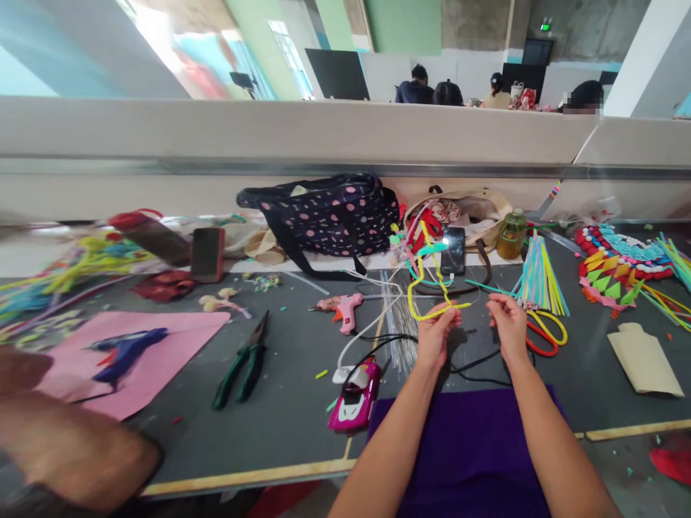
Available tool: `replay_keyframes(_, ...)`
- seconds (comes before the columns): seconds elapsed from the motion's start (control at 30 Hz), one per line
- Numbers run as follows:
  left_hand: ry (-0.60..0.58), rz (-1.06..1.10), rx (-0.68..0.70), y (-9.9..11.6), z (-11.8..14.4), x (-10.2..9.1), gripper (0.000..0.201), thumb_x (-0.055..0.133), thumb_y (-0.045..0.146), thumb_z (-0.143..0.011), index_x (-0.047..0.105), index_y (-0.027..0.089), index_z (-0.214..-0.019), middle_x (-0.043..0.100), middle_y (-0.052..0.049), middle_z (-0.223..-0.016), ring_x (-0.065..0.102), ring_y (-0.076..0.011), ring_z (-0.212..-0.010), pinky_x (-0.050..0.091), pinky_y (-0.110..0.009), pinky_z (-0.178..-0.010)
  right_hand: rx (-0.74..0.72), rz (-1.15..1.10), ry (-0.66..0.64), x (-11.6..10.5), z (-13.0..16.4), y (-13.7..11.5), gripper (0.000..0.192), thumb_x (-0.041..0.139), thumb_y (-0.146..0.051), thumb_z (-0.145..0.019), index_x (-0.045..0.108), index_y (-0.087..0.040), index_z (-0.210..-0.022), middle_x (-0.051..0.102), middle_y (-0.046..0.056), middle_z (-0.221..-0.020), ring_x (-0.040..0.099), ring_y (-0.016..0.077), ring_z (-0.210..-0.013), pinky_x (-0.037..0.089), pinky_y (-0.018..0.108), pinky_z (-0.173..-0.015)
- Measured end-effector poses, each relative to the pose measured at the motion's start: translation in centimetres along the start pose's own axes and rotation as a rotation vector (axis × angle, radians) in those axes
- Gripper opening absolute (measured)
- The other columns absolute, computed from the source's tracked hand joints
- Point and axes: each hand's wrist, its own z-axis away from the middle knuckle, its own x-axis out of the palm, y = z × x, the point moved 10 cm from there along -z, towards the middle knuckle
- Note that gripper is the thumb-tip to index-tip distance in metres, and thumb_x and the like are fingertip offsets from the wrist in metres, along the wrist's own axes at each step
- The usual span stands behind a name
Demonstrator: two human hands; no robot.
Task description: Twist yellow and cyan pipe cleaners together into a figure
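Note:
In my left hand is a yellow pipe cleaner bent into an open outline, its end poking out past my fingertips on the right. My right hand is a little to the right, with thumb and fingers pinched together; whatever is between them is too small to make out. A thin teal strand runs close behind its fingertips. Just beyond my right hand, a bundle of pastel pipe cleaners stands fanned out. Scissors with red and yellow handles lie beside my right wrist, partly hidden.
A pink glue gun, green-handled pliers and a magenta toy-car-shaped device lie left of my arms. Another person's arm reaches in by a blue glue gun. A dotted bag and glass jar stand behind.

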Motion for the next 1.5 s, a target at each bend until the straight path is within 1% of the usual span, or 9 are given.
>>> replay_keyframes(0.1,0.073,0.031,0.031,0.4,-0.4,-1.1,0.033,0.085,0.026,-0.059,0.073,0.013,-0.087,0.071,-0.004,-0.076,0.064,-0.0111,-0.065,0.053,-0.022,-0.062,-0.085,0.096,0.283,-6.5,-1.5,-1.2,0.035,0.062,-0.042,-0.075,0.067,-0.017,-0.098,0.064,0.001,-0.073,0.054,0.013,-0.058,0.043,0.023,-0.051)
replay_keyframes(0.17,0.088,0.06,0.028,0.4,-0.6,-1.4,0.033,0.086,0.025,-0.057,0.073,0.013,-0.085,0.072,-0.005,-0.081,0.065,-0.0118,-0.069,0.054,-0.023,-0.063,-0.162,0.277,0.472,-10.8,-1.7,-2.7,0.036,0.055,-0.041,-0.079,0.066,-0.014,-0.1,0.067,0.006,-0.081,0.058,0.0158,-0.065,0.046,0.027,-0.059)
replay_keyframes(0.23,0.087,0.08,0.016,0.2,-0.6,-1.5,0.033,0.086,0.024,-0.056,0.073,0.013,-0.084,0.072,-0.005,-0.083,0.066,-0.0118,-0.069,0.055,-0.023,-0.064,-0.203,0.577,0.576,-13.2,-1.8,-4.4,0.031,0.051,-0.034,-0.082,0.068,-0.012,-0.096,0.069,0.011,-0.087,0.061,0.0194,-0.075,0.047,0.029,-0.07)
replay_keyframes(0.3,0.08,0.092,0.003,0.1,-0.7,-1.4,0.032,0.086,0.023,-0.057,0.073,0.012,-0.084,0.072,-0.005,-0.08,0.066,-0.0114,-0.067,0.055,-0.023,-0.064,-0.132,0.861,0.589,-14.2,-2.4,-5.0,0.028,0.048,-0.027,-0.083,0.069,-0.013,-0.096,0.07,0.012,-0.091,0.063,0.0214,-0.08,0.045,0.03,-0.073)
replay_keyframes(0.43,0.083,0.126,-0.032,-0.1,-0.8,-1.6,0.031,0.085,0.022,-0.057,0.072,0.012,-0.084,0.071,-0.004,-0.076,0.066,-0.0106,-0.065,0.055,-0.021,-0.063,0.092,1.219,0.473,-14.0,-3.7,-4.1,0.029,0.047,-0.026,-0.085,0.072,-0.017,-0.098,0.07,0.014,-0.094,0.064,0.0243,-0.082,0.042,0.031,-0.068)
replay_keyframes(0.67,0.063,0.141,-0.084,-0.5,-0.8,-1.5,0.029,0.083,0.02,-0.062,0.07,0.012,-0.086,0.07,-0.003,-0.076,0.066,-0.01,-0.064,0.056,-0.019,-0.06,0.171,1.301,0.29,-13.0,-4.7,-1.3,0.028,0.053,-0.033,-0.084,0.075,-0.017,-0.093,0.072,0.016,-0.09,0.066,0.0265,-0.082,0.045,0.032,-0.067)
replay_keyframes(0.93,0.056,0.172,-0.109,-0.8,-0.8,-1.5,0.028,0.081,0.018,-0.063,0.07,0.012,-0.089,0.071,-0.003,-0.077,0.066,-0.0093,-0.063,0.056,-0.018,-0.059,0.225,1.296,0.313,-13.5,-4.7,-0.5,0.031,0.052,-0.034,-0.082,0.076,-0.018,-0.091,0.072,0.017,-0.09,0.067,0.0284,-0.079,0.045,0.034,-0.065)
replay_keyframes(1.37,0.047,0.176,-0.127,-1.0,-0.8,-1.4,0.025,0.079,0.017,-0.066,0.07,0.013,-0.089,0.071,-0.003,-0.076,0.064,-0.0071,-0.058,0.054,-0.016,-0.055,0.095,1.215,0.413,-14.4,-4.1,-1.9,0.031,0.048,-0.029,-0.085,0.073,-0.015,-0.098,0.072,0.014,-0.092,0.064,0.0249,-0.082,0.042,0.03,-0.067)
replay_keyframes(1.5,0.052,0.185,-0.138,-1.2,-0.8,-1.5,0.026,0.079,0.016,-0.065,0.07,0.013,-0.09,0.071,-0.002,-0.076,0.063,-0.0068,-0.058,0.054,-0.015,-0.054,0.112,1.303,0.345,-13.7,-4.7,-1.1,0.031,0.051,-0.035,-0.085,0.075,-0.018,-0.092,0.07,0.016,-0.09,0.062,0.0266,-0.085,0.043,0.032,-0.067)
